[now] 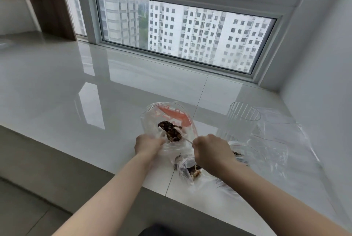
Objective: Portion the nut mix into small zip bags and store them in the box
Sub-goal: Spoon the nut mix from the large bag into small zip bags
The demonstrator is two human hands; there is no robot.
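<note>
Left hand (147,145) closed on the rim of the big bag (167,121), holding its mouth open; right hand (209,151) fisted round a thin spoon (185,139) dipped into the nut mix (171,131) inside. Scooping step, by the look of it. Just below the right wrist, small bags (188,170) already part-filled on the desk (76,83); beside them a clear ribbed box (242,121), seemingly holding none yet, and loose plastic (282,140). Next: lift level, tip into a small bag, seal.
</note>
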